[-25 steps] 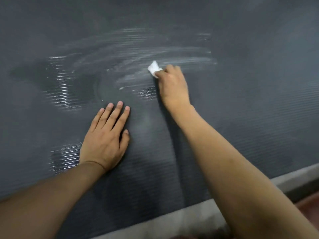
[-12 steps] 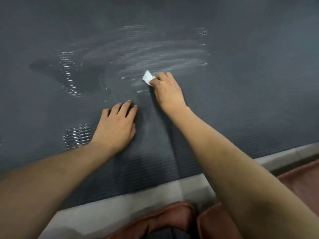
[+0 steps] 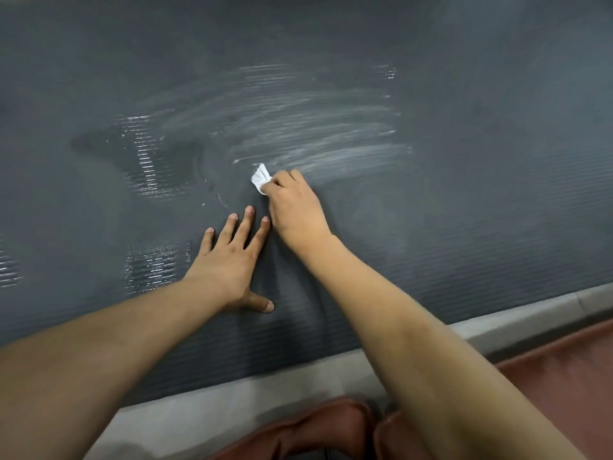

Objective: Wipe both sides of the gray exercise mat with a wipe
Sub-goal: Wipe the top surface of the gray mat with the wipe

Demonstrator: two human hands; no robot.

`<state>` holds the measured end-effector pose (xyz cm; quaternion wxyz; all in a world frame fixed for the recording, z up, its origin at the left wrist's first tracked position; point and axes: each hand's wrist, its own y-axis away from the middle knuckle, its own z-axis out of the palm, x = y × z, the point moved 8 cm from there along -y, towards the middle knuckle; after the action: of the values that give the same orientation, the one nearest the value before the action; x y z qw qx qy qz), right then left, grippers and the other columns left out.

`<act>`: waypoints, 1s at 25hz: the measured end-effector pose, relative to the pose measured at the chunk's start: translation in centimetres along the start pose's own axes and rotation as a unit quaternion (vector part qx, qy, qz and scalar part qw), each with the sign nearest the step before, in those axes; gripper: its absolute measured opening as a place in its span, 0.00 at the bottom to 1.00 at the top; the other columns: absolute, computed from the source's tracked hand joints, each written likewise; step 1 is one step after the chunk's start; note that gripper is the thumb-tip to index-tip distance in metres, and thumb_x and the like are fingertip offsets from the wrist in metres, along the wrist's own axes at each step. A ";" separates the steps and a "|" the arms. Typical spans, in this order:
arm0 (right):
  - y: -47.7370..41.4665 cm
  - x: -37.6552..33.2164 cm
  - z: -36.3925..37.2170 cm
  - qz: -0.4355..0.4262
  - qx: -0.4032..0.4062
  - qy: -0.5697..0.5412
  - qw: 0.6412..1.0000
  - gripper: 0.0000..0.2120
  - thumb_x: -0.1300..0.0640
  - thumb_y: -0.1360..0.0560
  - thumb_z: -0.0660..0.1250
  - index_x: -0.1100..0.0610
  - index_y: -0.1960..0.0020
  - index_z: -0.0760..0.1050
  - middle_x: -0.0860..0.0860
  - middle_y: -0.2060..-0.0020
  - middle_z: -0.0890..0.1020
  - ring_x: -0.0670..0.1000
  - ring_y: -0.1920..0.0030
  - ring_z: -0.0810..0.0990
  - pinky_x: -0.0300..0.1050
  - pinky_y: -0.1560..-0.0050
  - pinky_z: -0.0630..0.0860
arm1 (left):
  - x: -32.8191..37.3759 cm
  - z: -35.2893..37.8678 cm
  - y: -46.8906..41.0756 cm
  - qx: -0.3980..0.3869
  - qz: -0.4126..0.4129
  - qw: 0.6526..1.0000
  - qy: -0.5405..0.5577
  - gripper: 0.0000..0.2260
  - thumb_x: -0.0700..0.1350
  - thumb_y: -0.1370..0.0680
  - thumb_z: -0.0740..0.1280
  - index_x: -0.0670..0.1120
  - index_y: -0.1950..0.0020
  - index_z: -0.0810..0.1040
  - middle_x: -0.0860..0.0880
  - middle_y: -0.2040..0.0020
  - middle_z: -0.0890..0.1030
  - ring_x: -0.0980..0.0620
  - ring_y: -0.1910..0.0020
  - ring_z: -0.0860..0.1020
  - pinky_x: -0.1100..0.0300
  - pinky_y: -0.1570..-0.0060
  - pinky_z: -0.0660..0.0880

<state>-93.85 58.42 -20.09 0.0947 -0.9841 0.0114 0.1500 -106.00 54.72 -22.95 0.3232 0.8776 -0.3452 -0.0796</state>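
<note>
The gray mat [image 3: 481, 234] fills nearly everything in front of the person, ribbed across its width and lying flat. Toward the mat's left side two wet patches [image 3: 146, 167] glint, one farther up and a smaller one closer to the mat's near edge. Just right of the lower patch, the left hand [image 3: 229, 265] lies flat on the mat. It is palm down with the fingers straight and fanned apart, the thumb stuck out sideways, and it holds nothing. Close above its fingertips, around the middle of the mat, a small white wipe [image 3: 260, 177] is bunched up against the surface, only a crumpled corner peeking out. The right hand [image 3: 297, 209] has it, fingers curled down over the wad, knuckles up. The heel of that hand sits just beside the left index fingertip, and from here I can't tell whether the two touch. Above and to the right of the wipe, pale streaks [image 3: 315, 134] run in long side-to-side bands across the mat's middle. The mat's right side looks dull and even. Along the mat's near edge runs a strip of pale floor [image 3: 205, 423], and beyond that edge, at the very bottom, sits reddish-brown fabric [image 3: 325, 426].
</note>
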 end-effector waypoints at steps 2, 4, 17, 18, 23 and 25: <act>-0.5 3.4 -1.3 -0.017 0.012 0.031 0.999 0.07 0.66 0.31 0.68 0.60 0.54 0.81 0.57 0.59 0.79 0.60 0.56 0.76 0.51 0.56 0.72 | -0.2 0.1 -0.1 0.000 -0.001 1.000 0.005 0.65 0.73 0.35 0.73 0.53 0.21 0.26 0.48 0.21 0.25 0.44 0.20 0.32 0.39 0.21 0.42; 0.0 11.7 -4.0 0.129 0.025 0.094 0.987 0.10 0.66 0.27 0.64 0.60 0.51 0.81 0.59 0.56 0.78 0.62 0.52 0.75 0.52 0.54 0.70 | -0.2 0.2 -0.2 -0.006 -0.001 1.000 0.014 0.66 0.73 0.35 0.73 0.54 0.22 0.25 0.49 0.22 0.24 0.44 0.20 0.31 0.39 0.21 0.41; 3.0 5.7 -2.6 0.079 0.023 0.056 0.995 0.08 0.65 0.29 0.66 0.58 0.53 0.81 0.56 0.58 0.78 0.59 0.54 0.75 0.48 0.54 0.69 | -0.1 -0.1 0.0 -0.009 -0.007 1.000 0.016 0.65 0.73 0.35 0.73 0.54 0.21 0.26 0.49 0.22 0.25 0.45 0.20 0.32 0.40 0.21 0.41; 3.4 9.9 -4.1 0.151 0.028 0.084 0.985 0.09 0.65 0.28 0.64 0.58 0.52 0.81 0.57 0.56 0.78 0.60 0.52 0.75 0.48 0.54 0.68 | -0.1 0.0 0.0 -0.011 -0.006 1.000 0.020 0.65 0.73 0.35 0.73 0.54 0.22 0.25 0.49 0.22 0.24 0.45 0.20 0.31 0.40 0.21 0.41; 6.1 15.9 -7.1 0.347 0.074 0.063 0.933 0.15 0.64 0.25 0.60 0.58 0.44 0.81 0.59 0.48 0.78 0.61 0.46 0.73 0.49 0.46 0.68 | -0.1 0.1 -0.2 -0.009 -0.008 1.000 0.021 0.66 0.73 0.36 0.73 0.54 0.22 0.25 0.49 0.22 0.24 0.45 0.20 0.31 0.40 0.21 0.40; 5.5 8.3 -4.2 0.263 0.031 0.018 0.964 0.12 0.64 0.27 0.63 0.58 0.47 0.81 0.58 0.51 0.79 0.60 0.48 0.74 0.50 0.48 0.70 | -0.1 0.0 -0.1 -0.005 -0.010 1.000 0.023 0.66 0.72 0.36 0.74 0.54 0.21 0.26 0.49 0.22 0.24 0.45 0.20 0.32 0.40 0.21 0.40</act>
<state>-84.97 52.31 -19.59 0.0822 -0.9456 0.2759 0.1517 -106.06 54.85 -23.05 0.3348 0.8807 -0.3288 -0.0643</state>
